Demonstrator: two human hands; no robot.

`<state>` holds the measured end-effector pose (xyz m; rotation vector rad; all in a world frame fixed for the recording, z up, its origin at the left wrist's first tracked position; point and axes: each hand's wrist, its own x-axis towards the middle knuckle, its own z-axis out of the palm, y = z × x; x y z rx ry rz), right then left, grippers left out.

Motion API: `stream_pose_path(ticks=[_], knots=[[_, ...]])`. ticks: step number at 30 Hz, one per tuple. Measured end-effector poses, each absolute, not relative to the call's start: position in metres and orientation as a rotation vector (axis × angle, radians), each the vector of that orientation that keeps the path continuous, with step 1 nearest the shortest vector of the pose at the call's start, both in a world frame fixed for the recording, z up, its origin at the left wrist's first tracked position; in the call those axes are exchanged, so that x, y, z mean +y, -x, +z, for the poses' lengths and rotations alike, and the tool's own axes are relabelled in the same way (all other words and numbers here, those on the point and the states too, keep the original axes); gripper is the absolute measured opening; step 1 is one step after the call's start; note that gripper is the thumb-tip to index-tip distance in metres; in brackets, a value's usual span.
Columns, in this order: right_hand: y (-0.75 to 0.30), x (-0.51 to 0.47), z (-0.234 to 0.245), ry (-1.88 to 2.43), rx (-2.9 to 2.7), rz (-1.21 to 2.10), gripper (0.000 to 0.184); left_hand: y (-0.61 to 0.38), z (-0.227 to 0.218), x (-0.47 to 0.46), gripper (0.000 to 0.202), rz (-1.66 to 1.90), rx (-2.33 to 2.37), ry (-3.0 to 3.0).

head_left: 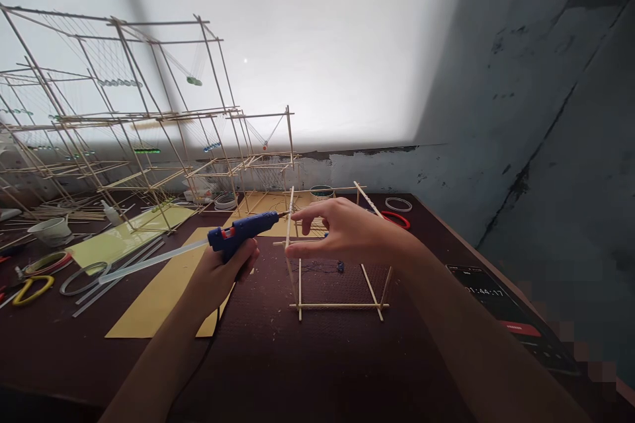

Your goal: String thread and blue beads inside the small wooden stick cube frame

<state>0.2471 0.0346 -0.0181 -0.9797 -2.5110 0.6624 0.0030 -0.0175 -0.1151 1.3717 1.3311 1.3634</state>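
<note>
My left hand is wrapped round a blue glue gun, with a long clear glue stick jutting from its back. The nozzle points right, close to the upper left bar of a small wooden stick frame. My right hand reaches over that frame from the right. Its thumb and forefinger are apart, their tips at the same bar, near the nozzle; whether they press on it I cannot tell. A small dark blue bead cluster shows inside the frame, below my right hand.
Larger stick frames with hanging beads rise at the back left. Yellow-handled scissors, a white cup and yellow sheets lie left. On the right are red-handled scissors, a tape ring and a phone showing a timer.
</note>
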Motion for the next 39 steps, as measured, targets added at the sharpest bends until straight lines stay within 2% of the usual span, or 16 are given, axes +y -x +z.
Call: stream_pose_path(ticks=[39], knots=[[-0.2478,0.0323,-0.0172,0.978,-2.501,0.668,0.066,0.0029,-0.1164,-0.0181,0.036,1.330,1.385,-1.458]])
